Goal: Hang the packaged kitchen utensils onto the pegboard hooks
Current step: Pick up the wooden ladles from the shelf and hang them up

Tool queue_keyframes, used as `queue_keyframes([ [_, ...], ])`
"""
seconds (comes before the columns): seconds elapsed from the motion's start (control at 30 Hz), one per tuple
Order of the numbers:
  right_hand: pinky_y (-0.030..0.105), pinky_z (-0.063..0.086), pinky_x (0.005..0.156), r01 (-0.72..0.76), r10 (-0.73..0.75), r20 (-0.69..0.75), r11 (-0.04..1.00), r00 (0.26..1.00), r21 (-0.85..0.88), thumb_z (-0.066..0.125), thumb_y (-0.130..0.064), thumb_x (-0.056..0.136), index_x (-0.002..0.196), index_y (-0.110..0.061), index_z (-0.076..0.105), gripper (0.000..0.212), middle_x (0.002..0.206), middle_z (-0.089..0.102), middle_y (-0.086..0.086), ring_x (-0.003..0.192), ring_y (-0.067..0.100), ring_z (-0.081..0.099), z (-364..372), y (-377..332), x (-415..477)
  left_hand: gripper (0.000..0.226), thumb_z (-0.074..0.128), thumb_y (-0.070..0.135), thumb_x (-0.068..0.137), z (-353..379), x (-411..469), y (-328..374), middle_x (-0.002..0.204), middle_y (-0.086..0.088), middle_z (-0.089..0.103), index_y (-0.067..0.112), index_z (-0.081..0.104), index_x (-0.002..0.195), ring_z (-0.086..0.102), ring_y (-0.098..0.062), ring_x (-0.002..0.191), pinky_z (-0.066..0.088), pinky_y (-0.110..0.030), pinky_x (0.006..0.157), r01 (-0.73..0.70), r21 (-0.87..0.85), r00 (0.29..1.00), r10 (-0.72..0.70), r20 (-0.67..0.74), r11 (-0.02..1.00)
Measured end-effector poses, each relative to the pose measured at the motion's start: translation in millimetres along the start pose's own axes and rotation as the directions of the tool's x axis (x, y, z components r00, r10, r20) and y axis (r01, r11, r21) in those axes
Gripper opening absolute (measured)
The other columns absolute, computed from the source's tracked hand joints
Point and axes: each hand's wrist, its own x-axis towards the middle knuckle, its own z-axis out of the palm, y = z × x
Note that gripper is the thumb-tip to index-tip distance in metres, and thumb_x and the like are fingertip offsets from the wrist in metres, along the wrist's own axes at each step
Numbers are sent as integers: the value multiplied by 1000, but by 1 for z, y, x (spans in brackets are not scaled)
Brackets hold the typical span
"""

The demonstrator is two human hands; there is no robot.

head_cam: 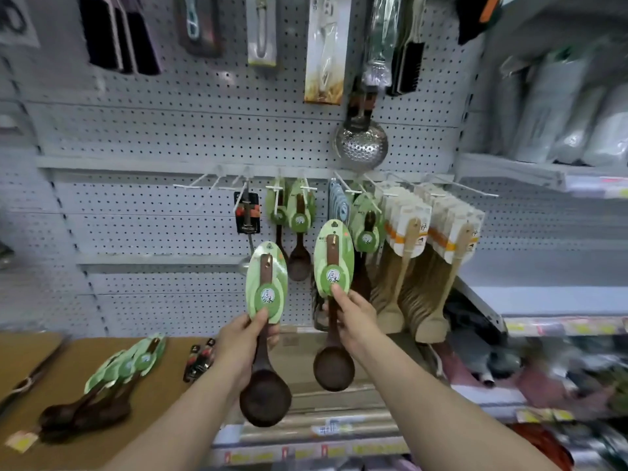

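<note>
We hold two dark wooden spoons upright, bowls down, a green oval card on each handle: the lower spoon in our left hand, the higher spoon in our right hand. More carded spoons lie heaped on the desk at left; hung spoons dangle from the white pegboard hooks.

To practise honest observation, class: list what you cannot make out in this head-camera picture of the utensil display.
Head view: price labels, too blurred to read.
Head view: white package, top cut off by the frame edge.
Head view: left-hand spoon and right-hand spoon, handle middles hidden by the left hand and right hand.
</note>
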Motion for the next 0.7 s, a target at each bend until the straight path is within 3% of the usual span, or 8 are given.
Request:
queue_keyframes([
  [0.13, 33, 55, 71, 46, -46, -10, 998, 999, -54, 76, -27, 90, 101, -13, 75, 18, 82, 75, 7, 75, 19, 67, -16, -12, 10, 19, 60, 20, 98, 29, 3, 0, 80, -15, 74, 4, 68, 103, 69, -21, 74, 59, -29, 72, -29, 12, 998, 28, 54, 1000],
  [0.37, 41, 59, 89, 46, -38, 62, 991, 997, -129, 78, -29, 88, 105, -14, 76, 24, 97, 79, 9, 87, 21, 72, -13, -14, 36, 22, 60, 20, 97, 44, 14, 3, 102, -18, 74, 4, 68, 111, 72, -24, 90, 59, -23, 62, -42, 5, 998, 42, 50, 999],
  [0.53, 32, 58, 76, 45, -31, 90, 986, 995, -158, 80, -34, 85, 105, -16, 77, 27, 96, 79, 4, 90, 18, 74, 12, -5, 47, 23, 61, 22, 97, 27, 18, 7, 96, -17, 76, 3, 68, 110, 73, -25, 90, 56, -29, 72, -52, 7, 999, 52, 3, 999],
  [0.7, 27, 58, 65, 8, 1, 139, 998, 990, -63, 75, -25, 91, 106, -15, 75, 18, 95, 79, 3, 84, 16, 75, 35, -11, 50, 21, 61, 20, 97, 14, 19, 18, 94, -22, 74, 2, 69, 105, 71, -21, 76, 57, -22, 60, -76, -22, 997, 76, 4, 997],
])
